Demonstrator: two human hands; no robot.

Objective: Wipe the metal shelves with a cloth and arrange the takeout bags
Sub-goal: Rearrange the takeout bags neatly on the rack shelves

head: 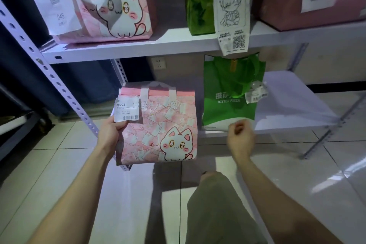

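On pink bag [158, 121], left hand [108, 134], arm extended.

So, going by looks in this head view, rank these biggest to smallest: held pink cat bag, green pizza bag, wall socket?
1. held pink cat bag, though it is nearer the camera, so its lead over the next is unsure
2. green pizza bag
3. wall socket, clearly smallest

- The shelf [128, 47] is white.
- Under the shelf, a pink bag [158, 125] has a white cat with pink cheeks.
- Also under the shelf, a green bag [227, 109] has white letters.
- On the shelf, a big pink bag [118, 6] shows a white cat.
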